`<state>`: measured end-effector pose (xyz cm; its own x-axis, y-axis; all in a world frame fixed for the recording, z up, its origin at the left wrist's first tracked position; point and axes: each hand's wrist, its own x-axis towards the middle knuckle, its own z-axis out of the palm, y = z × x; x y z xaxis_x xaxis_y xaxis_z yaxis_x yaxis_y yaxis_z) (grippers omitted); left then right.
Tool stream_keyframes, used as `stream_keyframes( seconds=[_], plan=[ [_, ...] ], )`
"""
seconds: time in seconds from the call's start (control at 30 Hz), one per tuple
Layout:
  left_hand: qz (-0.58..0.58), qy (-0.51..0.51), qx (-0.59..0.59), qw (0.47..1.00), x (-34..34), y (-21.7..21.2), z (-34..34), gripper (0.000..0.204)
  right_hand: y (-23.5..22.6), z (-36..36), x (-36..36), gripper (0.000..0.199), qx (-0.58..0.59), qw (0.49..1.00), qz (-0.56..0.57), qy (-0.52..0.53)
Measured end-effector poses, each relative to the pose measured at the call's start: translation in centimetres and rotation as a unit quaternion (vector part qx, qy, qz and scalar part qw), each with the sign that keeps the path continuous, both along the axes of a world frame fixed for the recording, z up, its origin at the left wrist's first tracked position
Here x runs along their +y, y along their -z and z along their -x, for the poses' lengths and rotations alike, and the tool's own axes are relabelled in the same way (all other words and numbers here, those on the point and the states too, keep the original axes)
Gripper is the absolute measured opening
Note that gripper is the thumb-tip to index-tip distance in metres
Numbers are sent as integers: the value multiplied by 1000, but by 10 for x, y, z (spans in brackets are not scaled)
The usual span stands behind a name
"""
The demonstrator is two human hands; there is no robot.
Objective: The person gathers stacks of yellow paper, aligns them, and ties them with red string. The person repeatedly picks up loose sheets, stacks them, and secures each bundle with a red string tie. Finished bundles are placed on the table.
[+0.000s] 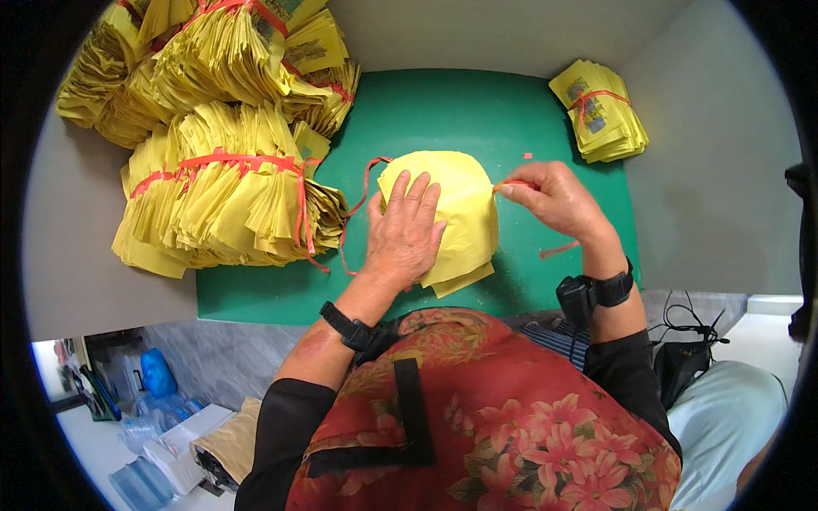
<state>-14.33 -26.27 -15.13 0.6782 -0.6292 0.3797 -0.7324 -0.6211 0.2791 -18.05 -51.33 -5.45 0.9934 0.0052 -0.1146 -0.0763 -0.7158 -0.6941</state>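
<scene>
A stack of yellow paper sheets (466,223) lies on the green table top (426,102) in front of me. My left hand (407,228) rests flat on its left side, fingers stretched out. Beyond the stack's right edge, my right hand (552,198) pinches a red plastic ribbon (511,182) at the edge of the paper. The ribbon's loose end (560,249) hangs below that hand. More red ribbon (366,189) trails in a curve from the stack's upper left. Whatever part runs beneath the paper is hidden.
Large yellow paper bundles (230,187) tied with red ribbon pile up at the left. A smaller tied bundle (601,111) sits at the far right corner. Grey walls (511,34) enclose the table's back and sides. Another person's pale-clothed leg (724,426) is at the lower right.
</scene>
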Motion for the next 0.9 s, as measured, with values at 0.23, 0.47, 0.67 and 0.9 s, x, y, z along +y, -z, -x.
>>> stream_keyframes(
  seconds=[0.23, 0.47, 0.67, 0.9],
  plan=[
    [4, -16, -5, 1000, 0, 7, 0, 53, 17, -8, 65, 10, -240, 955, 35, -173],
    [154, 33, 164, 974, 12, -2, -5, 69, 44, -7, 79, 10, -255, 954, 37, -152],
    [386, 73, 386, 835, 54, -1, -42, 54, 49, -3, 82, 10, -270, 945, 108, -152],
    [-40, -85, 424, 901, 84, 55, -29, 53, 46, -4, 84, 9, -273, 942, 113, -157]
  ],
)
